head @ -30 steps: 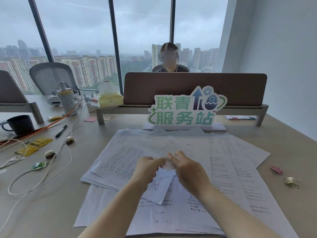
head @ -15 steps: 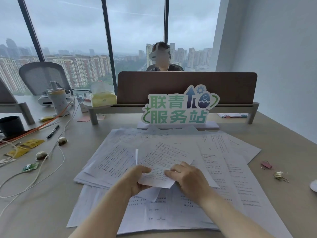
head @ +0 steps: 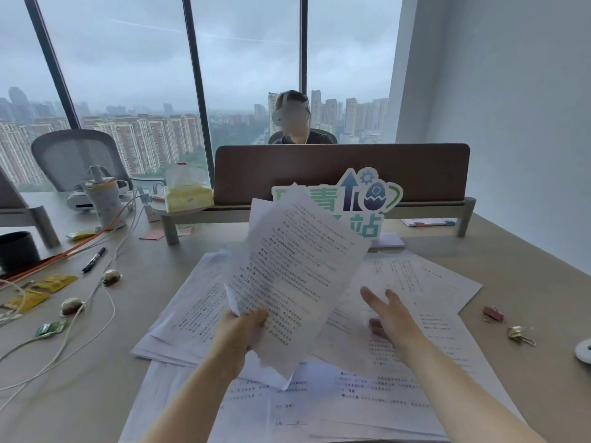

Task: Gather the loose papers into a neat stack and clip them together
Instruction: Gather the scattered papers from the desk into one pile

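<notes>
Printed white papers (head: pixel 415 372) lie spread and overlapping across the desk in front of me. My left hand (head: pixel 243 330) grips a few sheets (head: pixel 294 276) by their lower left edge and holds them raised and tilted above the pile. My right hand (head: pixel 388 318) hovers with fingers straight over the papers on the right, holding nothing. Two binder clips lie on the desk at the right: a pink clip (head: pixel 493 313) and a gold clip (head: pixel 519 334).
A green and blue sign (head: pixel 374 199) stands behind the papers before a brown divider (head: pixel 415 167); a person sits beyond it. At the left lie white cables (head: pixel 96 302), a pen (head: pixel 94 259), snack packets (head: pixel 41 290), a dark mug (head: pixel 17 249) and a tissue pack (head: pixel 187 193).
My left hand has lifted the sheets up off the pile. My right hand has let go of them and moved right, opening above the papers.
</notes>
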`<state>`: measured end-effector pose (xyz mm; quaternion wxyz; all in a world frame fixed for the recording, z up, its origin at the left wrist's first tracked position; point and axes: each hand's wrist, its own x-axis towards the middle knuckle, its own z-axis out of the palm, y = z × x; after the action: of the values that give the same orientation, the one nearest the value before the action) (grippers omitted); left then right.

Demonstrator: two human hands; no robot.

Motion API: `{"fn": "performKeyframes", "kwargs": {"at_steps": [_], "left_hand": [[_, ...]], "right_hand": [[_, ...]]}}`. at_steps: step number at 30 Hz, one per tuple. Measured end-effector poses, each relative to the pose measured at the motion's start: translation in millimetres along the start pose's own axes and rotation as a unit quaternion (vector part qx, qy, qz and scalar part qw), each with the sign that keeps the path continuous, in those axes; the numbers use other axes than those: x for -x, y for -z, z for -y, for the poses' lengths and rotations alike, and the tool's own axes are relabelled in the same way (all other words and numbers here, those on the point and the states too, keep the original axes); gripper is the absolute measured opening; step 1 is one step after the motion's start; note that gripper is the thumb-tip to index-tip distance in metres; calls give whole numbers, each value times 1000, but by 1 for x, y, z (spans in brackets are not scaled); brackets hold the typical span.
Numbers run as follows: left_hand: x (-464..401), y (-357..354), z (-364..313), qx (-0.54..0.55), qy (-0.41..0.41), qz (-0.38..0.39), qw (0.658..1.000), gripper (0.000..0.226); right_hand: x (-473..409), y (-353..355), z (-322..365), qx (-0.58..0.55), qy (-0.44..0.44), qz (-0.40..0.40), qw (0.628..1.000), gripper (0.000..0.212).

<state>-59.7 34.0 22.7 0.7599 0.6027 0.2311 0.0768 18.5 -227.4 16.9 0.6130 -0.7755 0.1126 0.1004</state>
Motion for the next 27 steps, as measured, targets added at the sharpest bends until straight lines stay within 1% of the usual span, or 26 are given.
{"fn": "performKeyframes", "kwargs": {"at_steps": [2, 3, 4, 7, 9, 13, 15, 17, 19, 21, 24, 25, 26, 27], "left_hand": [[0, -1, -3, 21, 0, 19, 1000, 19], [0, 0, -3, 27, 1, 25, 999, 22], [-1, 1, -2, 29, 3, 29, 999, 25], [-1, 5, 3, 25, 14, 31, 999, 33], [1, 6, 8, 18, 26, 28, 999, 28], [6, 3, 22, -44, 69, 15, 997, 19], [6, 2, 27, -80, 82, 11, 993, 20], [5, 0, 28, -121, 75, -5, 990, 20], [4, -1, 27, -155, 49, -18, 987, 13], [3, -2, 27, -165, 26, -27, 986, 14], [1, -2, 27, -140, 4, -39, 989, 10], [1, -2, 25, -126, -4, -41, 991, 9], [3, -2, 23, -108, -13, -39, 993, 9], [4, -2, 20, -91, -21, -34, 995, 10]], "right_hand": [[-3, -2, 5, -104, -51, 14, 993, 94], [-2, -3, 7, -134, -65, 21, 989, 89], [0, -4, 9, -136, -74, 21, 988, 84], [-3, -6, 9, -127, -92, -1, 988, 79], [-4, -7, 9, -133, -105, -7, 985, 77], [-3, -12, 10, -110, -122, 14, 986, 67], [-1, -18, 10, -84, -116, 27, 989, 56], [-2, -23, 7, -48, -103, 20, 993, 48], [-2, -25, 4, -24, -81, 7, 996, 45], [-3, -25, 0, -5, -41, -12, 999, 50], [-2, -25, 0, 32, 5, -40, 999, 79], [-2, -26, 0, 18, 9, -45, 999, 85], [-1, -26, 2, -13, 13, -41, 999, 88], [-5, -26, 1, -43, 17, -25, 999, 83]]}}
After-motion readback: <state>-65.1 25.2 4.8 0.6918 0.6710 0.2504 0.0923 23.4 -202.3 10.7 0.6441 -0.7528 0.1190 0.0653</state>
